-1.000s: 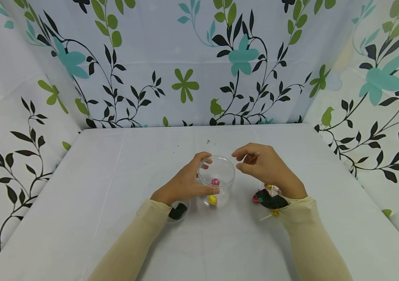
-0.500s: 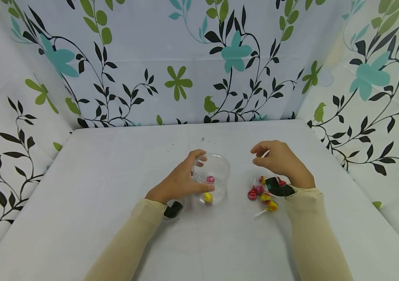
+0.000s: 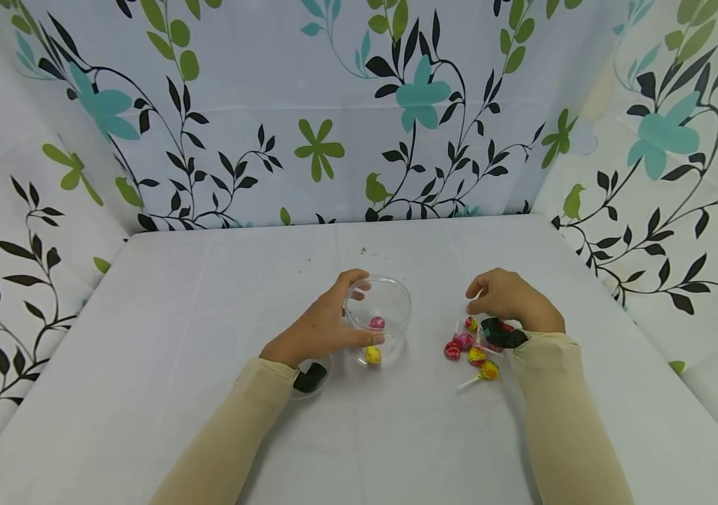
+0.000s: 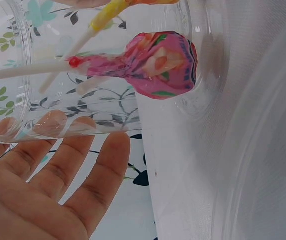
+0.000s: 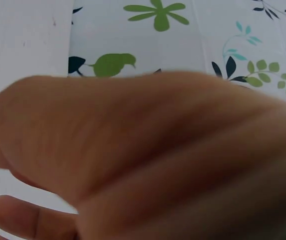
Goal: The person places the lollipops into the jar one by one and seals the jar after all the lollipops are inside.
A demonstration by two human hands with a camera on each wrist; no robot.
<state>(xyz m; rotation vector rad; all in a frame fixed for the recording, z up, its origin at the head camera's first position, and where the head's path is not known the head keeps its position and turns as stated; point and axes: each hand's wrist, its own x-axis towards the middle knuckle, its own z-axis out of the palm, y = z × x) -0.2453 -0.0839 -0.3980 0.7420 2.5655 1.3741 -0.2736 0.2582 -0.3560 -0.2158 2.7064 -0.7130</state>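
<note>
My left hand (image 3: 314, 324) grips a clear round jar (image 3: 399, 330) standing on the table, thumb on the near side and fingers round the far side. Inside lie a pink lollipop (image 4: 160, 65) and a yellow lollipop (image 3: 373, 355), their sticks pointing toward the rim. My right hand (image 3: 513, 301) hovers just beyond a small pile of lollipops (image 3: 476, 356) in red, pink and yellow wrappers. Its fingers are loosely bent, with a gap between thumb and fingers in the right wrist view, and nothing shows between them. The right wrist's black camera hides part of the pile.
A clear round lid or dish (image 3: 327, 375) lies under my left wrist, partly hidden by the camera there. Small dark specks (image 3: 363, 250) dot the white table (image 3: 238, 280) near its back edge. Patterned curtains (image 3: 207, 105) stand behind and at both sides.
My right hand has moved from beside the jar's rim to the right, then down toward the lollipop pile. The left hand keeps holding the jar. The head view has shifted slightly.
</note>
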